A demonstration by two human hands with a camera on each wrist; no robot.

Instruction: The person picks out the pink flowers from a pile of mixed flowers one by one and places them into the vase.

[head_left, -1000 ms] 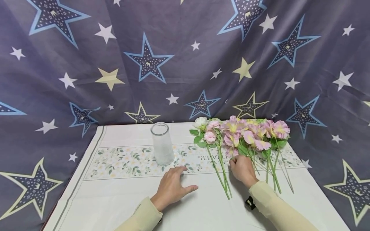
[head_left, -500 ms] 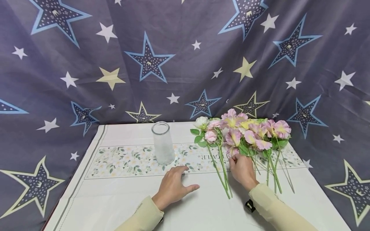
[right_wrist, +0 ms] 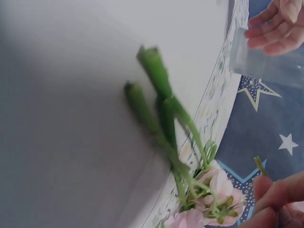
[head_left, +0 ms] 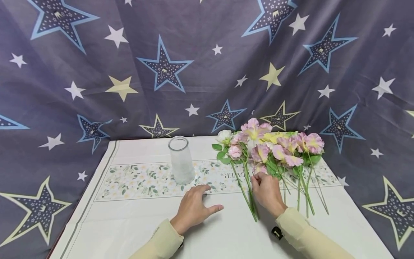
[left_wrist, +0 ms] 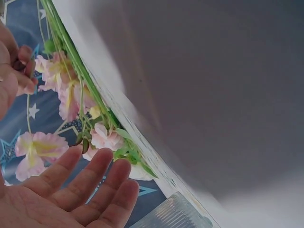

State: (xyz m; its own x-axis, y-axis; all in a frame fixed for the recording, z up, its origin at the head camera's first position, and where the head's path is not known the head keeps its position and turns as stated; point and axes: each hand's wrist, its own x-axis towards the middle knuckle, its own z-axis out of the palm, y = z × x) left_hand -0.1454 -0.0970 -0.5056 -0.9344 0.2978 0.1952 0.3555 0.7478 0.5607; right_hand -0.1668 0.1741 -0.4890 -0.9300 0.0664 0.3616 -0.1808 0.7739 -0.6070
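In the head view, my right hand (head_left: 268, 192) pinches the stem of a pink-and-yellow flower (head_left: 253, 129), its ruffled bloom raised above the other blooms. The cut stem end (right_wrist: 260, 165) pokes out past the fingertips in the right wrist view. The same held flower (left_wrist: 40, 154) appears at lower left in the left wrist view. My left hand (head_left: 194, 208) hovers low over the table with thumb and fingers spread, holding nothing. Just beyond it stands a clear glass vase (head_left: 182, 165), upright, with no flowers in it.
Several more pink-and-yellow flowers (head_left: 291, 147) lie at the back right, stems toward the front. Pale pink roses (head_left: 235, 152) and a white rose (head_left: 224, 136) lie left of them. A star-printed curtain (head_left: 200, 72) hangs behind the white tablecloth (head_left: 129, 223).
My right hand has moved slightly left, and the held flower's bloom has risen and shifted left, away from the pile. My left hand stays almost still.
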